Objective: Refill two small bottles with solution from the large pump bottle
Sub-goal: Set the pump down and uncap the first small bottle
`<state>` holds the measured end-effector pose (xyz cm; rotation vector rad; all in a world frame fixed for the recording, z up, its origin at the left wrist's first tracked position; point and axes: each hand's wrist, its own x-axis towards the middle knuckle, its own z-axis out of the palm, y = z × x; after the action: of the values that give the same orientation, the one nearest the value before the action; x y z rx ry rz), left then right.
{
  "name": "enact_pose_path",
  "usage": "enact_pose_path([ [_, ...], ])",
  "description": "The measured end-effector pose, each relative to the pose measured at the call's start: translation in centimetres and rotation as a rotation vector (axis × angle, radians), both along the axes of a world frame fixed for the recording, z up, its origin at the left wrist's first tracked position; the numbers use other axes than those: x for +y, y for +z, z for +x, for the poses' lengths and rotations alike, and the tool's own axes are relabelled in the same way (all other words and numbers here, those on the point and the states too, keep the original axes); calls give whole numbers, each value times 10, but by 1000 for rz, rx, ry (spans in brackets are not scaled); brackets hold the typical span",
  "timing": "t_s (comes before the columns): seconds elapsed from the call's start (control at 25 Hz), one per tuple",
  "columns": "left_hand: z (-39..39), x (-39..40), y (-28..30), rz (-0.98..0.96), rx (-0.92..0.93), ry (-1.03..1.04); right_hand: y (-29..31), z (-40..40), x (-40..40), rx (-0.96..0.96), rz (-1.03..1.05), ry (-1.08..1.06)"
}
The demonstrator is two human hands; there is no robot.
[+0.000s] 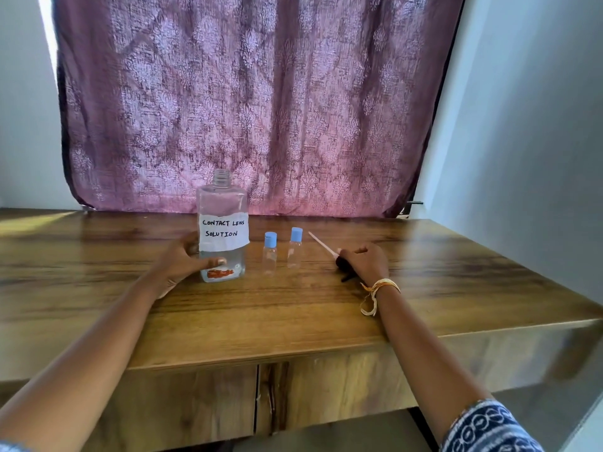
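Note:
The large clear bottle (pixel 222 210), labelled "contact lens solution", stands on the wooden table (pixel 293 308) with its neck uncapped and a little liquid at the bottom. My left hand (pixel 182 262) grips its lower left side. Two small clear bottles, one (pixel 270 256) nearer and one (pixel 295 249) slightly farther right, stand upright with blue caps on. My right hand (pixel 365 261) rests on the table to their right, closed around the black pump head (pixel 342 265), whose white tube (pixel 321 244) points up and left.
A purple patterned curtain (pixel 254 102) hangs behind the table. A white wall (pixel 522 141) stands close on the right. The table's front edge runs across the lower part of the view, with cabinet doors (pixel 228 402) beneath.

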<state>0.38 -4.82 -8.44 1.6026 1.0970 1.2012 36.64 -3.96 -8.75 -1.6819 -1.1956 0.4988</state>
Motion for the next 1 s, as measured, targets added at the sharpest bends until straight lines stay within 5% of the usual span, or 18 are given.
enact_pose_path([
  [0.36,0,9,-5,15,-31,32,5,-4,-4,51,305,-275],
  [0.52,0,15,-9,65,-32,80,12,-48,-13,-237,527,16],
  [0.64,0,14,-7,93,-13,98,15,-88,-17,-375,505,304],
  [0.8,3,8,-8,148,115,225,15,-119,-12,-583,409,392],
  [1.0,9,-14,-14,299,318,391,7,-119,-15,-412,324,424],
])
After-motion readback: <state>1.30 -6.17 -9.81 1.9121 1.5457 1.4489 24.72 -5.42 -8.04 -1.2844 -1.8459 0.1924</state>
